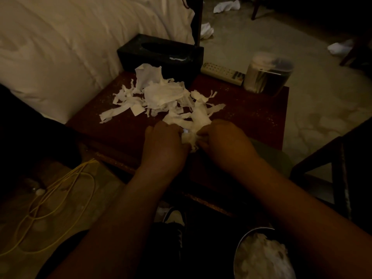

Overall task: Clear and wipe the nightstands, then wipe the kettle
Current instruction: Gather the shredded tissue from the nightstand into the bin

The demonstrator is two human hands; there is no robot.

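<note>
Left hand: we are seeing our left hand [164, 137] curling its fingers round a wad of tissue [189, 138] at the near middle of the worktop.
Right hand: our right hand [223, 140] is gripping the same wad from the right, so both hands are meeting knuckle to knuckle with the tissue bunching between them.
Worktop: the dark red nightstand [257, 117] is standing just right of the bed [60, 47]; pale specks are dotting its surface.
Torn tissue: a heap of white tissue scraps [161, 99] is spreading over the middle of the worktop, from just in front of the tissue box to our hands, its near end running into the wad we are holding.
Tissue box: a black tissue box [161, 55] is sitting at the far edge, left of centre, touching the heap.
Remote: a pale remote control [222, 73] is lying at the far edge between the box and a lidded clear container [267, 74] at the far right corner.
Bin: a round bin [263, 256] holding white tissue is standing on the floor at the near right, below our right forearm.
Cord: a yellow cord [58, 188] is looping on the floor at the near left.
Floor: crumpled white pieces [226, 6] are lying on the far floor.
Kettle: we cannot tell whether the container is the kettle.
</note>
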